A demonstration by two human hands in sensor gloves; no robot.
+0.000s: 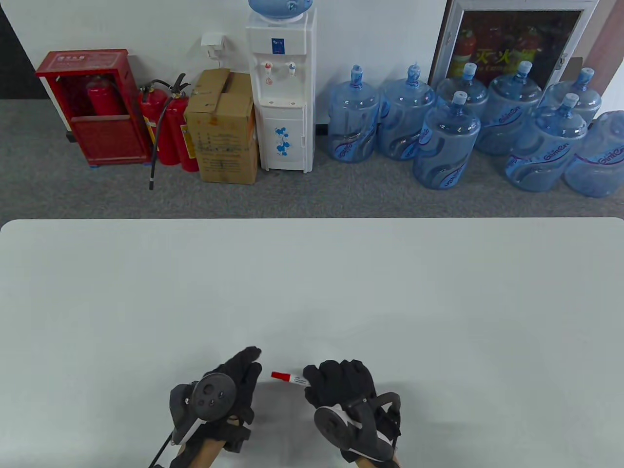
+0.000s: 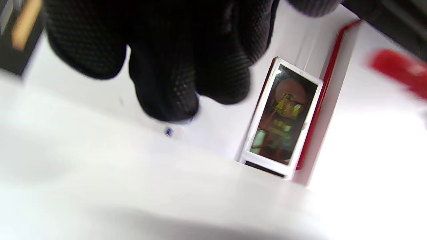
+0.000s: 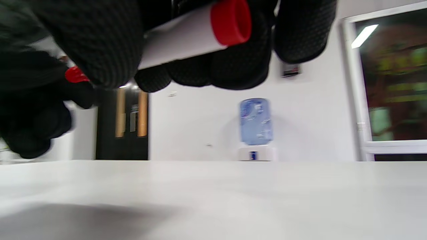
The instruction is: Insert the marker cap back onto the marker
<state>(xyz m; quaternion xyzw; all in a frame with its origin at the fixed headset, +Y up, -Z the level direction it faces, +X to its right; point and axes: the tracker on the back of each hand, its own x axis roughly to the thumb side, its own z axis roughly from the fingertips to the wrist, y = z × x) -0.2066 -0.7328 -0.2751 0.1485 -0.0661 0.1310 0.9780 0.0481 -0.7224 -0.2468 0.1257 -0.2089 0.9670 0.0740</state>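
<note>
"GainCon"-like lettering on water jugs

The right hand hides most of the marker; the left wrist view is blurred.

A pale, plain tabletop with rounded far corners fills the lower half of the table view. Soft shadows fall on it near its front edge. In the right wrist view its surface runs flat toward a white wall.
</note>
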